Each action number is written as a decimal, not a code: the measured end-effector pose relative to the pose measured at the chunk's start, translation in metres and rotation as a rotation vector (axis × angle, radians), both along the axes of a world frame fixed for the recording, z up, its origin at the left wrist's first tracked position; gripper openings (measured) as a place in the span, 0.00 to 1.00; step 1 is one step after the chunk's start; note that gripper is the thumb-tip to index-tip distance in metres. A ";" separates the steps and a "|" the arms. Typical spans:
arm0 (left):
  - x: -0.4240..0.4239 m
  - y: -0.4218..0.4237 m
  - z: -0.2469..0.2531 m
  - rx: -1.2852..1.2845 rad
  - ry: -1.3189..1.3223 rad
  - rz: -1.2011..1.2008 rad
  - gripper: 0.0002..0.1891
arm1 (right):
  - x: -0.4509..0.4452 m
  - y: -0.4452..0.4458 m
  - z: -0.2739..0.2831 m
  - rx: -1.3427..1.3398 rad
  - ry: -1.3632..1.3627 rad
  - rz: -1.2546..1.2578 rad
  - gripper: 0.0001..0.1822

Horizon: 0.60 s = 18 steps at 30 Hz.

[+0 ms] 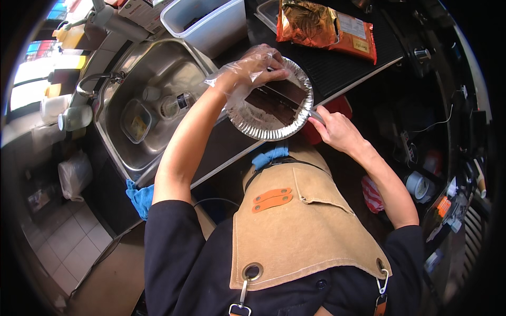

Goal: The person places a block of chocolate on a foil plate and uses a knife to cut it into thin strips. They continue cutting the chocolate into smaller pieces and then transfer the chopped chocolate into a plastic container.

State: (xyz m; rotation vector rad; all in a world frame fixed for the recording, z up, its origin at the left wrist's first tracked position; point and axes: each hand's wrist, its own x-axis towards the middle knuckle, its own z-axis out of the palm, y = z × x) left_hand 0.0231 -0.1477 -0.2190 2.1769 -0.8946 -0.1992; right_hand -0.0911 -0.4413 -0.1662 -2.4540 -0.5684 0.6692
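Note:
A round foil pan with a crimped rim (270,135) holds dark brown slabs, which look like chocolate (267,103), and fine brown crumbs. My left hand (267,65), in a loose clear plastic glove, reaches over the pan's upper left side; its fingertips close on the upper end of a dark slab (291,90). At the pan's right rim, my bare right hand (336,128) grips the grey handle of a knife (314,115). The narrow blade appears to run up and left across the pan, between the dark pieces. Its tip cannot be made out.
Left of the pan, a steel sink (174,59) holds clear plastic containers (135,120). Behind stands a translucent plastic tub (209,29). An opened orange foil bag (326,31) lies on the black counter (340,71). A blue cloth (140,197) hangs at the counter's edge.

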 end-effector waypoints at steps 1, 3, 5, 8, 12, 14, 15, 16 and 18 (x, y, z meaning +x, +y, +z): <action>0.000 0.000 0.000 -0.010 0.017 0.010 0.21 | 0.002 0.000 0.002 -0.012 0.004 0.007 0.15; 0.003 -0.002 -0.003 -0.006 0.020 0.005 0.18 | 0.000 -0.002 -0.003 -0.027 -0.036 0.016 0.15; 0.005 -0.002 -0.006 0.034 0.041 -0.013 0.17 | -0.004 -0.005 -0.012 -0.033 -0.074 0.023 0.15; 0.004 -0.005 0.006 0.107 0.073 -0.051 0.19 | -0.011 -0.009 -0.023 -0.042 -0.127 0.027 0.15; 0.006 -0.004 0.004 0.091 0.039 -0.051 0.15 | -0.011 -0.007 -0.026 -0.048 -0.123 0.035 0.15; 0.008 -0.005 0.002 0.089 0.016 -0.059 0.14 | -0.011 -0.009 -0.032 -0.040 -0.114 0.040 0.14; 0.008 -0.006 0.004 0.092 0.002 -0.064 0.13 | -0.012 -0.010 -0.037 -0.025 -0.124 0.035 0.14; 0.009 -0.007 0.007 0.095 -0.012 -0.068 0.12 | -0.014 -0.010 -0.042 -0.010 -0.135 0.031 0.14; 0.009 -0.008 0.009 0.082 -0.025 -0.079 0.11 | -0.017 -0.010 -0.042 0.000 -0.121 0.025 0.14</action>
